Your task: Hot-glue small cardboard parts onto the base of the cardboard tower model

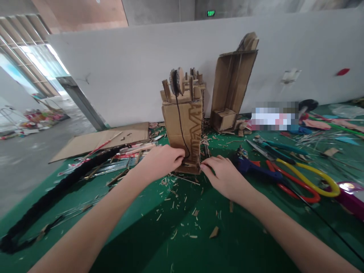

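Note:
A cardboard box model [178,121] stands upright on the green table. A pulley wheel [176,81] of cardboard discs sits between wooden stick posts on its top. From the wheel a black cord [181,123] runs down the front face and curves near the base. My left hand [162,162] is closed at the box's lower left front, its fingertips pinching the cord's lower end. My right hand [222,176] touches the lower right corner of the box with thumb and forefinger drawn together. What lies between those fingertips is hidden.
Behind stands a second, taller open cardboard piece [234,83] by the white partition [127,76]. To the right lie yellow-and-red-handled scissors [308,176], pliers [280,148] and a blue glue gun [256,168]. A black fuzzy strip [65,185] and flat cardboard [99,140] lie left. Scraps litter the tabletop.

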`<state>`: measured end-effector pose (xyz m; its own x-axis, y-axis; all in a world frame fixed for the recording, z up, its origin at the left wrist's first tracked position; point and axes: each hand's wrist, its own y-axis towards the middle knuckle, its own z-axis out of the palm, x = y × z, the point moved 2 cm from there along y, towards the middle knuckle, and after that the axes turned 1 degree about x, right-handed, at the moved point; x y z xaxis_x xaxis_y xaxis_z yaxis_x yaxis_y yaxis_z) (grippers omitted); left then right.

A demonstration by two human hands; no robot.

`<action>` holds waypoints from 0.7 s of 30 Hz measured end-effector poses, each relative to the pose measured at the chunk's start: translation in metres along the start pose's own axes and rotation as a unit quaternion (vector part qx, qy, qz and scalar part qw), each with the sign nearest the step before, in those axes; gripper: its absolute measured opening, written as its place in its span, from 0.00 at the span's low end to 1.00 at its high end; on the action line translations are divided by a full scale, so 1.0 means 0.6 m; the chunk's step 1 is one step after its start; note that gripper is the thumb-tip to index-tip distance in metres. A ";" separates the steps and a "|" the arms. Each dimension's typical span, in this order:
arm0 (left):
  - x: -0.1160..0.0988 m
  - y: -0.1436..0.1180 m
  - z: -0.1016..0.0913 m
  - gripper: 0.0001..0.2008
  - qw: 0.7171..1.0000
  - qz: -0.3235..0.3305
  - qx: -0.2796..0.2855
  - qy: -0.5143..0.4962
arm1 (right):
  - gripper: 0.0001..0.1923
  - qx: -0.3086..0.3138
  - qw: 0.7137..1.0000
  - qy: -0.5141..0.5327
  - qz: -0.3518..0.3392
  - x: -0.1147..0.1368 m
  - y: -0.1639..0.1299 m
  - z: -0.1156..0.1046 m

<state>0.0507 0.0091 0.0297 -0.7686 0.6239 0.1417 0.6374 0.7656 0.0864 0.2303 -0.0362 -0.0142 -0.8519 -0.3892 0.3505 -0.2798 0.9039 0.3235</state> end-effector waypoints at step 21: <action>0.003 0.000 0.000 0.13 0.999 0.010 0.011 -0.031 | 0.12 -0.033 0.998 0.045 -0.016 -0.003 -0.005 0.003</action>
<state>0.0492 0.0102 0.0299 -0.7580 0.6471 0.0822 0.6519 0.7558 0.0619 0.2322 -0.0380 -0.0174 -0.7987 -0.4347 0.4161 -0.2743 0.8785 0.3912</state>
